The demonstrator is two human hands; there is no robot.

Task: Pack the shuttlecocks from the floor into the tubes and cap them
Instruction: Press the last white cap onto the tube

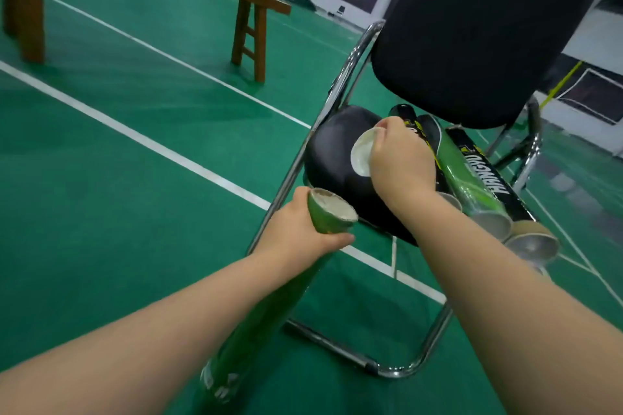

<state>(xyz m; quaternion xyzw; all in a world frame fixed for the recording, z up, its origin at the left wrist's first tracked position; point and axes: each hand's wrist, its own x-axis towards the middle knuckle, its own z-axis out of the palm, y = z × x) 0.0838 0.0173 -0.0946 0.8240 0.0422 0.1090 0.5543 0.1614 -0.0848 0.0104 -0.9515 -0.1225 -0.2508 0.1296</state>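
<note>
My left hand [296, 229] grips a green shuttlecock tube [269, 296] near its open top end, and the tube slants down toward the lower left. My right hand [399, 158] pinches a white round cap [361, 153] over the black chair seat [337, 158]. Several more green and black tubes [472, 175] lie side by side on the seat to the right of that hand, their open ends toward me. No shuttlecock shows on the floor in this view.
The black folding chair [488, 27] has a chrome frame [340, 77] and stands on the green court floor [118, 212] with white lines. A wooden bench [249, 30] stands at the back left.
</note>
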